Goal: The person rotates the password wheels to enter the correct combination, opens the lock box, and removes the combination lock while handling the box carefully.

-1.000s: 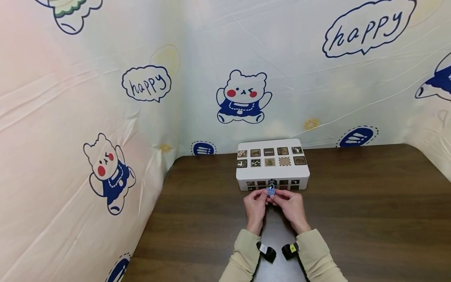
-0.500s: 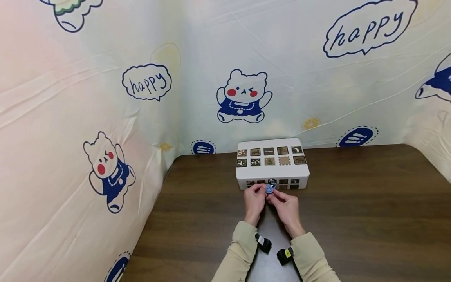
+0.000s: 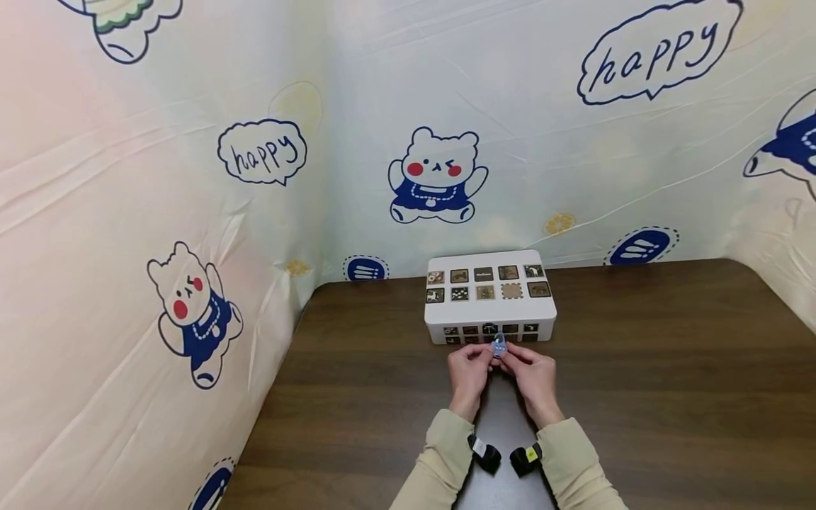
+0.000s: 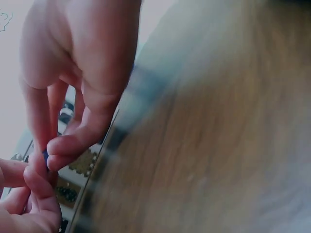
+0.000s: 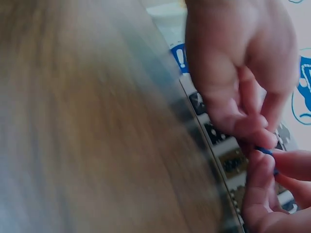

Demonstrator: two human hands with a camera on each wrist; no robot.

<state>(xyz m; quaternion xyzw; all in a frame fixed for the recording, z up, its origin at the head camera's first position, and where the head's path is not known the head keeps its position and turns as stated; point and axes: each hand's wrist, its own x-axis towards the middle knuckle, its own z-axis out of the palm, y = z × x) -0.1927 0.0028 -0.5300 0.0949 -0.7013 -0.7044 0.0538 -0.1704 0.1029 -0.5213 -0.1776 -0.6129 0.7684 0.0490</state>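
A small blue padlock [image 3: 499,348] with a loop at its top is held before the front of a white box [image 3: 491,312]. My left hand [image 3: 468,372] pinches its left side with thumb and fingers, while my right hand [image 3: 534,375] pinches the right side. The box's dark latch [image 3: 489,329] sits just behind and left of the loop; whether the two touch I cannot tell. Both wrist views show the fingertips meeting, and only a dark blue sliver of the padlock [image 5: 265,151] peeks out between them.
The closed box, printed with small square pictures, stands at the back of a brown wooden table [image 3: 663,382]. Behind and to the left hangs a pale curtain [image 3: 357,156] with bear drawings. Small black wrist cameras [image 3: 525,459] are strapped at both sleeves.
The padlock has moved a little to the right, from in front of the latch to beside it. It tilted half a second ago and is now upright. Both hands moved with it.
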